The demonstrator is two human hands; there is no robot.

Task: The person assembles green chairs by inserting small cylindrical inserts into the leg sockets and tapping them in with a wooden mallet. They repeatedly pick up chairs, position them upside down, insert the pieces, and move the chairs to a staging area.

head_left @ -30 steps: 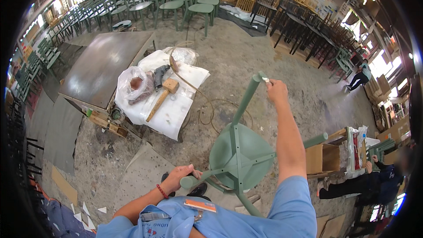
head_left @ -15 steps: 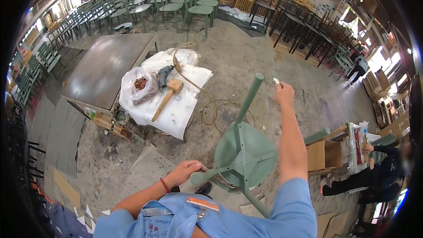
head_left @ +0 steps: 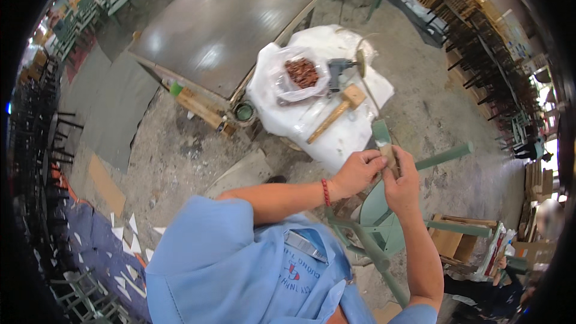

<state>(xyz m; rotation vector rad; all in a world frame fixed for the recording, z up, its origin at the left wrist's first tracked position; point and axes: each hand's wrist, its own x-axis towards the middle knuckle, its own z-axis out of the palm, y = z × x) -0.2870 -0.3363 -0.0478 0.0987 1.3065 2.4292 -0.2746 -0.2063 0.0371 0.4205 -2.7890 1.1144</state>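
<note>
Both my hands meet at a paintbrush point(head_left: 381, 133) with green-coated bristles pointing up and away from me. My right hand point(head_left: 403, 185) is closed around its tan handle. The fingers of my left hand point(head_left: 357, 171), with a red bead bracelet at the wrist, pinch the handle from the other side. Below and behind the hands is an upturned green chair or stool point(head_left: 373, 207), its legs sticking out in different directions. Part of its seat is hidden by my hands and right forearm.
Ahead, a white-covered stand point(head_left: 288, 117) bears a bag of reddish-brown bits point(head_left: 302, 73), a wooden mallet point(head_left: 329, 123) and a grey power tool point(head_left: 339, 71). A metal-topped table point(head_left: 222, 30) adjoins it. At right are a wooden box point(head_left: 453, 245) and another person point(head_left: 495, 293).
My left hand has left the chair leg and come to the brush. My right hand has drawn the brush in toward me. My view has turned left and downward.
</note>
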